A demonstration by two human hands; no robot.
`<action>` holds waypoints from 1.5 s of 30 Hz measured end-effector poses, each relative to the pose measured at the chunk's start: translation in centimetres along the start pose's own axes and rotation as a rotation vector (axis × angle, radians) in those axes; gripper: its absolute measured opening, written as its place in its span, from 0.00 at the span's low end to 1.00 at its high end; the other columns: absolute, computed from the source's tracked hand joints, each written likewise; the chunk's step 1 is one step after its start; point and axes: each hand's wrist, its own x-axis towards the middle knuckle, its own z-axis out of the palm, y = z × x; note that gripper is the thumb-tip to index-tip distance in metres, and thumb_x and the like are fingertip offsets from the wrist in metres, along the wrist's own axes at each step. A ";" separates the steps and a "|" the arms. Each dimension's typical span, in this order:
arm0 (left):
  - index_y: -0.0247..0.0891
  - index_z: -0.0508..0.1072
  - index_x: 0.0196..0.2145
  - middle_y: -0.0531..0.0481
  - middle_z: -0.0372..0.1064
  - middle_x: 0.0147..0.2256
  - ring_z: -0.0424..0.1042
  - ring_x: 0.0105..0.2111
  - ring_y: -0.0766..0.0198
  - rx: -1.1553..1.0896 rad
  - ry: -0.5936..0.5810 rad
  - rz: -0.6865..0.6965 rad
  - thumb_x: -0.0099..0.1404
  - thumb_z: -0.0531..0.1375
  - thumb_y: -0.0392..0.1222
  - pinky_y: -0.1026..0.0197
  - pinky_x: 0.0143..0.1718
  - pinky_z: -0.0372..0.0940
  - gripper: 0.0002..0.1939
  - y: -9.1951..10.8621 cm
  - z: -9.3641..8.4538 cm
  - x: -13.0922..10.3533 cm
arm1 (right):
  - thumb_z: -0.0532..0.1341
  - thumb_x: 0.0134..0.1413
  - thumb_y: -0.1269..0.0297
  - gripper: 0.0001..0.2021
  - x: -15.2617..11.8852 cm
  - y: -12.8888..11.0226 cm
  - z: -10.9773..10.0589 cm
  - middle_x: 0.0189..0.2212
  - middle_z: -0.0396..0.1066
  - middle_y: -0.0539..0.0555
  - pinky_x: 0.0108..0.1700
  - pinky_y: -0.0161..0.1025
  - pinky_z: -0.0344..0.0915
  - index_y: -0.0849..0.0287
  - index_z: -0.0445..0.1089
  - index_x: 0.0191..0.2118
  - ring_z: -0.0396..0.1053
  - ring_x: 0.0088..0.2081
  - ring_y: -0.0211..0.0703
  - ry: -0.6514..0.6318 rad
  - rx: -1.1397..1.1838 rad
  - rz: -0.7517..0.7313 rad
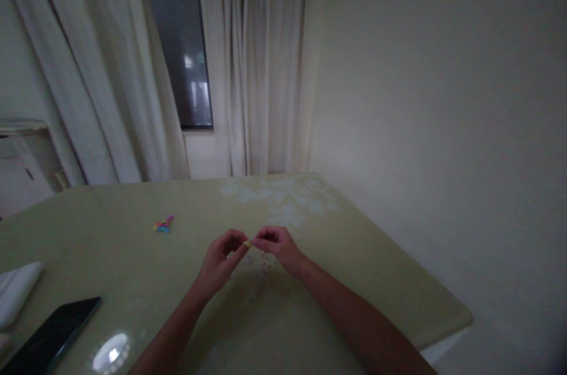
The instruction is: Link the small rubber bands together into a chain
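Observation:
My left hand point(225, 254) and my right hand point(280, 247) meet above the table, thumbs and forefingers pinched. Between the fingertips is a small yellowish piece point(247, 243), gripped by the left fingers; the right fingertips close on its other end. It is too small to name more exactly. Below and between the hands lie several small clear rings point(264, 266) on the tabletop, with one ring point(251, 299) set apart nearer to me.
A little heap of bright multicoloured pieces point(163, 224) lies to the left. Nearer are a dark flat tablet-like device point(55, 333), a white object point(20, 292) and a shiny round object point(110, 354). The pale green table point(376, 257) meets a wall on the right; curtains point(266, 68) hang behind.

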 end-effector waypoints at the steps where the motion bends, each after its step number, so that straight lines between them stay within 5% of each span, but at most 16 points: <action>1: 0.39 0.75 0.35 0.50 0.74 0.30 0.74 0.31 0.62 -0.019 0.000 0.001 0.64 0.67 0.53 0.63 0.33 0.69 0.14 0.0 0.0 0.0 | 0.75 0.42 0.48 0.20 0.0 0.0 -0.1 0.24 0.68 0.47 0.33 0.36 0.58 0.61 0.76 0.30 0.61 0.28 0.36 0.008 0.005 0.002; 6: 0.38 0.76 0.36 0.49 0.77 0.33 0.76 0.34 0.62 -0.110 0.004 -0.002 0.63 0.68 0.51 0.62 0.37 0.71 0.13 0.2 0.0 0.0 | 0.73 0.46 0.48 0.19 0.6 0.9 -0.7 0.24 0.67 0.47 0.31 0.35 0.57 0.61 0.75 0.31 0.60 0.26 0.35 0.015 -0.062 -0.023; 13: 0.38 0.76 0.33 0.41 0.78 0.46 0.78 0.39 0.59 -0.127 0.032 0.000 0.62 0.68 0.52 0.59 0.39 0.72 0.14 0.2 -0.4 0.0 | 0.69 0.48 0.67 0.03 0.8 2.4 -1.6 0.24 0.69 0.48 0.31 0.35 0.57 0.60 0.77 0.31 0.62 0.26 0.37 0.021 -0.647 -0.100; 16: 0.38 0.75 0.32 0.45 0.77 0.38 0.76 0.35 0.61 -0.088 0.049 0.027 0.61 0.69 0.52 0.61 0.37 0.72 0.14 0.2 -0.6 0.0 | 0.69 0.47 0.71 0.02 0.6 2.2 -1.6 0.27 0.71 0.50 0.33 0.35 0.59 0.60 0.77 0.30 0.63 0.28 0.37 0.014 -0.774 -0.148; 19: 0.38 0.76 0.32 0.51 0.74 0.29 0.74 0.31 0.63 -0.050 0.037 0.007 0.62 0.68 0.51 0.63 0.34 0.70 0.13 0.2 -0.5 0.1 | 0.67 0.53 0.67 0.03 0.4 1.4 -1.2 0.28 0.70 0.50 0.33 0.35 0.59 0.59 0.77 0.34 0.63 0.28 0.37 0.063 -0.674 -0.201; 25: 0.39 0.79 0.37 0.49 0.78 0.32 0.77 0.33 0.61 -0.035 0.003 -0.023 0.62 0.67 0.50 0.62 0.36 0.71 0.12 0.0 -0.3 0.2 | 0.65 0.60 0.57 0.10 -0.3 0.1 -0.3 0.26 0.67 0.48 0.30 0.35 0.58 0.58 0.77 0.40 0.60 0.26 0.36 0.019 -0.425 -0.246; 37: 0.39 0.80 0.34 0.48 0.81 0.31 0.79 0.32 0.59 -0.021 0.057 -0.039 0.59 0.69 0.48 0.60 0.36 0.73 0.11 -0.8 -0.3 0.3 | 0.70 0.56 0.55 0.11 -0.4 0.9 0.3 0.27 0.71 0.51 0.30 0.36 0.58 0.58 0.80 0.38 0.61 0.26 0.37 0.089 -0.511 -0.345; 41: 0.39 0.82 0.42 0.46 0.83 0.36 0.81 0.36 0.56 -0.029 0.062 -0.070 0.59 0.67 0.47 0.57 0.41 0.75 0.14 -1.1 0.4 0.1 | 0.68 0.60 0.53 0.12 -0.5 1.3 0.4 0.27 0.72 0.51 0.32 0.36 0.60 0.57 0.81 0.36 0.63 0.26 0.37 0.152 -0.614 -0.419; 45: 0.37 0.83 0.37 0.45 0.83 0.34 0.81 0.34 0.56 -0.030 0.083 -0.113 0.58 0.67 0.47 0.57 0.39 0.76 0.13 -0.9 1.1 0.1 | 0.66 0.62 0.50 0.16 -0.5 1.6 0.4 0.26 0.72 0.52 0.32 0.36 0.61 0.58 0.82 0.35 0.64 0.26 0.38 0.183 -0.654 -0.507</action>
